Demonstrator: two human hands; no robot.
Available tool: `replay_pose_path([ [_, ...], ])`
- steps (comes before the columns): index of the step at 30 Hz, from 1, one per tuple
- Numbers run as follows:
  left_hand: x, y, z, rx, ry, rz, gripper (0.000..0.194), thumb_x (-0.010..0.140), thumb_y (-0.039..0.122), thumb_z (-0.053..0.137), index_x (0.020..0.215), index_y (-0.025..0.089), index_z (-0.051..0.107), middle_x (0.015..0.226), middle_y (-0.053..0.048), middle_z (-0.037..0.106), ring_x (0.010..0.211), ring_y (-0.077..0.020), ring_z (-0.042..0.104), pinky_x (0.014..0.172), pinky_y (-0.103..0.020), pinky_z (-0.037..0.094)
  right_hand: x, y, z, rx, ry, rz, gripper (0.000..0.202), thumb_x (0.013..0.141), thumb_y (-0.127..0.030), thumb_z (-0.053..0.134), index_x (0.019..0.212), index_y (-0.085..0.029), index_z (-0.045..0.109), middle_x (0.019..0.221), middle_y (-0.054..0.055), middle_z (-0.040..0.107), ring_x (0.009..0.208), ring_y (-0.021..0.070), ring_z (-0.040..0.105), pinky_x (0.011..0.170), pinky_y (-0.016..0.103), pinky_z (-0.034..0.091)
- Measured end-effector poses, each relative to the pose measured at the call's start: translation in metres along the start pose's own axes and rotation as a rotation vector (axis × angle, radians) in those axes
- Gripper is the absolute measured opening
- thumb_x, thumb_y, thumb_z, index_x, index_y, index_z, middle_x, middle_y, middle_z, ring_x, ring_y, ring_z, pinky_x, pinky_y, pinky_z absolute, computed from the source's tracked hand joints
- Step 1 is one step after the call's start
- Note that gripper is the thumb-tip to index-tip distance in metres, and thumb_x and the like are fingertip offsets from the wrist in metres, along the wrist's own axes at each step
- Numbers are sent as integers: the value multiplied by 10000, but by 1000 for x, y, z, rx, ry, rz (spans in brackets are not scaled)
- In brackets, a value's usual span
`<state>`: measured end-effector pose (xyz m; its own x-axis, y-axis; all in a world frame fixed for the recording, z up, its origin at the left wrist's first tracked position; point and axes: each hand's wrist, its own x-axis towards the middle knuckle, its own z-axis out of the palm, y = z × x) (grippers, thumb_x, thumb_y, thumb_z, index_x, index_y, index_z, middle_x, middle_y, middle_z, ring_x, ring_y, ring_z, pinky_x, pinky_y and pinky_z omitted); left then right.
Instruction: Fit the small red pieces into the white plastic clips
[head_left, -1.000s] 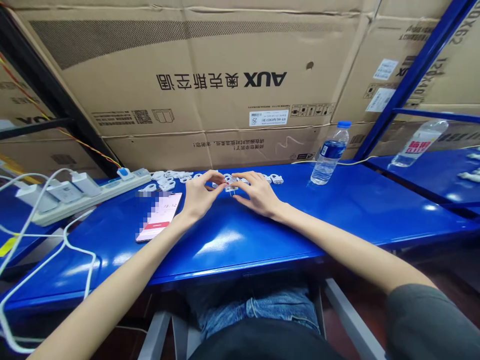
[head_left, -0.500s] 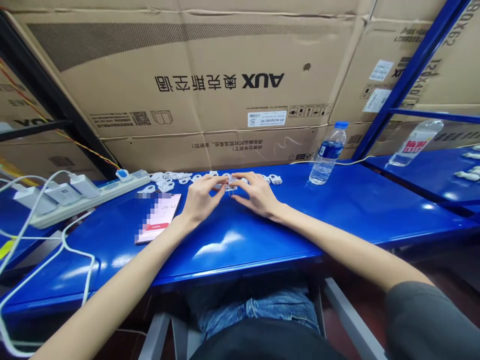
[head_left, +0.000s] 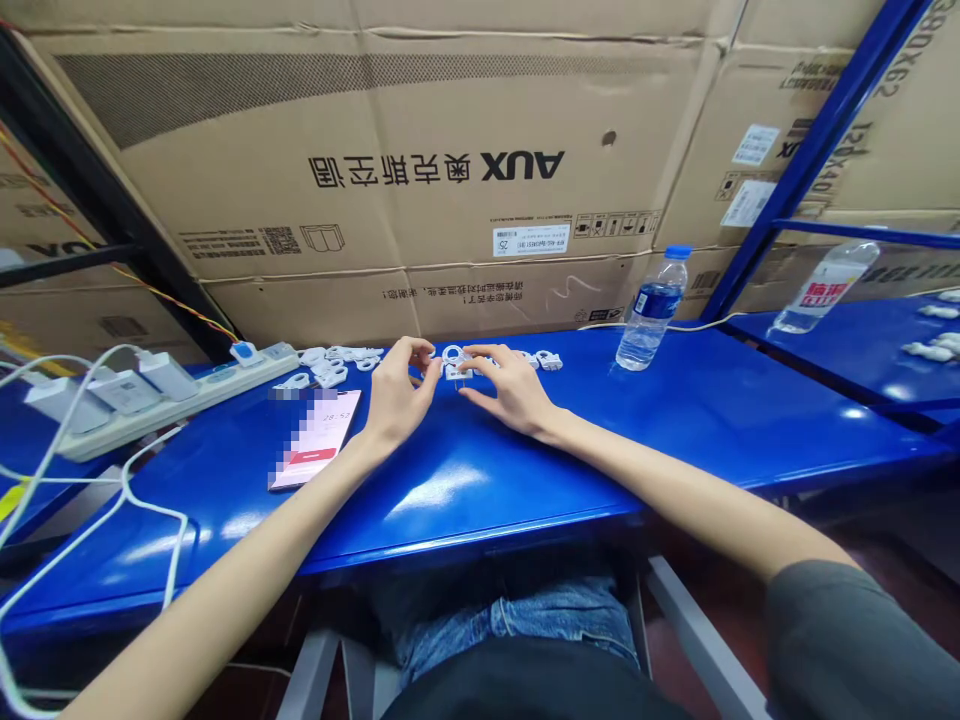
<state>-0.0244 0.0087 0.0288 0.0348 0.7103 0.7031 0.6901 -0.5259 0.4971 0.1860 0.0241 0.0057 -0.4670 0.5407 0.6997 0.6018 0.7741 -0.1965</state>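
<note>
My right hand (head_left: 516, 392) pinches a white two-pin plug (head_left: 454, 368) between thumb and fingers. Its ring-shaped handle points up and its metal prongs point down toward me. Just left of it is my left hand (head_left: 401, 392), apart from the plug, with thumb and fingers curled together. Whatever sits at those fingertips is too small to make out. Behind and beside both hands, more white ringed plug pieces lie on the blue table (head_left: 480, 480): a cluster (head_left: 334, 365) at the left and some pieces (head_left: 546, 360) at the right, partly hidden by my fingers.
A phone (head_left: 319, 440) lies left of my left forearm. Farther left stands a white power strip (head_left: 180, 402) with chargers and loose cables. A water bottle (head_left: 652, 310) is at the right, another bottle (head_left: 829, 288) beyond the blue frame. Cardboard boxes (head_left: 435, 90) wall the back.
My left hand has drawn away to the left from the plug, uncovering its ring. My right hand stays on the plug, nearly in place. The view has shifted slightly.
</note>
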Motion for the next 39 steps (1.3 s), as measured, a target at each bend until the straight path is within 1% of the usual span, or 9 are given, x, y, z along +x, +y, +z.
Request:
replay_pose_path([
  [2,-1,-2,-1,132,-68,18,118,959,294,549,1000,201,609,852,-27,676,787,-175,666,680,-274,519,2,3,2,15,-7,28,268,980,-360,690,1217,-237,699,1394,106,658,1262,282,600,1067,456,470],
  [3,-2,-3,-1,207,-143,22,111,959,290,539,983,208,610,835,-23,673,773,-182,659,690,-287,507,4,6,3,21,-8,44,263,979,-361,689,1213,-240,698,1390,101,661,1264,281,598,1065,453,469],
  [7,-6,-3,-2,448,-568,2,153,972,325,518,997,220,628,863,-46,717,811,-250,692,674,-327,477,16,15,8,45,7,105,254,984,-366,679,1202,-236,693,1382,88,664,1260,271,590,1053,428,462],
  [10,-8,1,-1,532,-714,26,255,1018,320,429,1131,197,622,1001,-101,756,908,-293,725,724,-358,506,34,18,16,59,-44,104,254,979,-361,689,1188,-217,691,1348,82,682,1232,261,593,1055,408,456],
  [13,-8,5,-1,601,-770,51,322,1035,307,371,1133,164,643,1057,-150,762,937,-308,740,774,-378,526,57,16,30,39,-137,97,261,974,-376,697,1182,-218,692,1330,79,696,1220,267,594,1047,412,457],
  [16,-8,6,-3,624,-823,54,387,1036,328,361,970,163,706,963,-160,773,881,-313,749,781,-390,535,81,13,48,63,-236,91,279,977,-414,694,1184,-226,696,1294,65,722,1190,260,623,1030,397,468],
  [21,-10,1,-2,587,-798,83,417,1030,328,384,900,172,747,924,-156,782,816,-307,748,767,-396,546,104,9,71,106,-406,136,300,942,-467,735,1160,-261,727,1247,30,760,1159,258,674,975,366,502],
  [29,-11,-2,-1,614,-815,142,427,1038,295,380,1007,149,780,1013,-175,783,871,-291,754,788,-380,569,103,1,76,29,-520,125,300,936,-478,743,1150,-267,746,1249,31,771,1166,263,687,982,363,501],
  [39,-11,-2,0,636,-832,143,461,1056,292,343,1104,137,774,1072,-194,776,971,-323,755,827,-420,584,95,5,81,71,-480,109,309,939,-455,750,1166,-246,741,1221,53,777,1148,243,702,981,338,516],
])
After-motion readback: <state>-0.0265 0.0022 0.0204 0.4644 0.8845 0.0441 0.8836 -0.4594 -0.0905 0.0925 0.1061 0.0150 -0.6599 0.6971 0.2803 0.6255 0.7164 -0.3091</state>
